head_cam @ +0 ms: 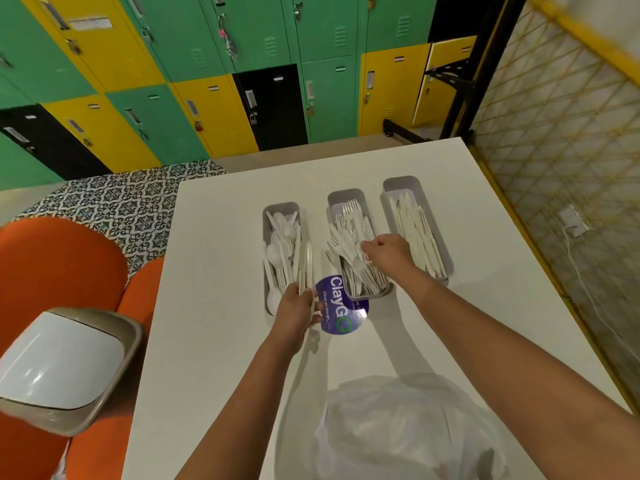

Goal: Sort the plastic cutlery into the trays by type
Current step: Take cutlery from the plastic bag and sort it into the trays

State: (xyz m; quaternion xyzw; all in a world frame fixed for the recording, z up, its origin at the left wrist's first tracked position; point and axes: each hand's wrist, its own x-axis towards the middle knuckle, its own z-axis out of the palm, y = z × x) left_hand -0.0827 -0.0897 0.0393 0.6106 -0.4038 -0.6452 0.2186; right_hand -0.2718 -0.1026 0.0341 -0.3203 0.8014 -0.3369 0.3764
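White cutlery (419, 233), grey trays (401, 184), purple sticker (341, 315), orange seat (62, 265).

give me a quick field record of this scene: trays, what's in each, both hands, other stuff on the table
surface: white table
left tray: spoons
middle tray: forks
right tray: knives
left hand: grips a few long white cutlery pieces over the near end of the left tray; type unclear
right hand: over the middle tray, pinching a white piece among the forks
sticker: round, purple, partly under the middle tray
plastic bag: translucent, at the near edge
beside table: lidded bin, orange seat
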